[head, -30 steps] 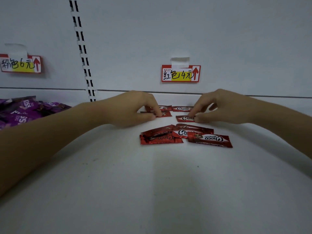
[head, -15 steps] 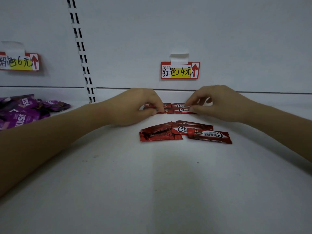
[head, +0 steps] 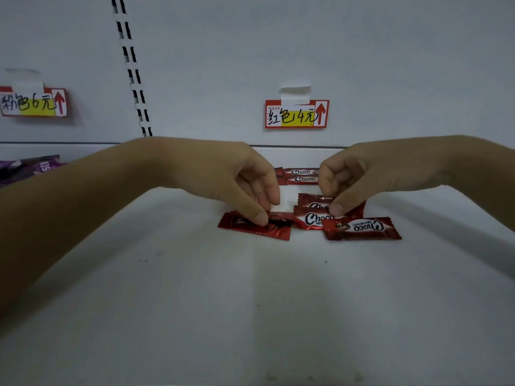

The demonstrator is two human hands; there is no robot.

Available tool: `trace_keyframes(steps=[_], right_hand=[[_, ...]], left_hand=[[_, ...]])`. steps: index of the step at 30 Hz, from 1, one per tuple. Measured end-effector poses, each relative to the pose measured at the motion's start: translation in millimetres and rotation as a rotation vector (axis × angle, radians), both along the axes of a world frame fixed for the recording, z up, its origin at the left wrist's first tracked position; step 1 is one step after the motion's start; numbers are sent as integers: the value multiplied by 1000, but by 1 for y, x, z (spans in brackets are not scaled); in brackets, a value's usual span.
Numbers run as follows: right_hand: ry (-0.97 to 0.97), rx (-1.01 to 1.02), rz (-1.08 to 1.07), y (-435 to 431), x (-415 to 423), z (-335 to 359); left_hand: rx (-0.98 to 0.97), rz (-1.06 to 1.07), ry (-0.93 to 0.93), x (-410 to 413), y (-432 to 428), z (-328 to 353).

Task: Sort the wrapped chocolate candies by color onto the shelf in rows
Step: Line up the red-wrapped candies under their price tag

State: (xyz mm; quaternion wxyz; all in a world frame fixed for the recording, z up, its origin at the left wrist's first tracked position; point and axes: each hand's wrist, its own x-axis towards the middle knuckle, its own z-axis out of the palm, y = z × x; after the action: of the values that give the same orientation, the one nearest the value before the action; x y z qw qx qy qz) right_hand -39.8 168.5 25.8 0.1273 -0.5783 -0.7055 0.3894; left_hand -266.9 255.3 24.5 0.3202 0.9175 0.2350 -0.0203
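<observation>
Now, at far left, purple candies (head: 30, 168) lie heaped. Next, the left hand (head: 237, 185) pinches the face-down red candy (head: 248, 227), thumb and fingertips closed on its upper edge. Behind, the started red row (head: 302, 175) sits against the back of the shelf (head: 250, 302). The right hand (head: 354, 176) seems to pinch the rear Choco candy (head: 309, 201), thumb against curled fingers, though overlap blurs which. One loose candy (head: 362, 228) lies rightmost. The pick-up is in hand; next, both need carrying back and aligning beside the row.

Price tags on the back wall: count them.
2. One tag hangs centre, above the red candies; the other tag is at the left edge, partly cut off.
</observation>
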Motion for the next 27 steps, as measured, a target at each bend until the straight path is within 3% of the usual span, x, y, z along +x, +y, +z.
trace_keyframes(steps=[12, 18, 23, 27], right_hand=[[-7, 91, -199, -4, -4, 2], [-191, 251, -192, 0, -1, -4], [-257, 256, -123, 2, -2, -4], [-259, 377, -146, 8, -3, -13]], left_hand=[[53, 200, -173, -2, 11, -7], [449, 119, -35, 3, 8, -10], [466, 73, -3, 1, 7, -10], [535, 90, -70, 5, 9, -18]])
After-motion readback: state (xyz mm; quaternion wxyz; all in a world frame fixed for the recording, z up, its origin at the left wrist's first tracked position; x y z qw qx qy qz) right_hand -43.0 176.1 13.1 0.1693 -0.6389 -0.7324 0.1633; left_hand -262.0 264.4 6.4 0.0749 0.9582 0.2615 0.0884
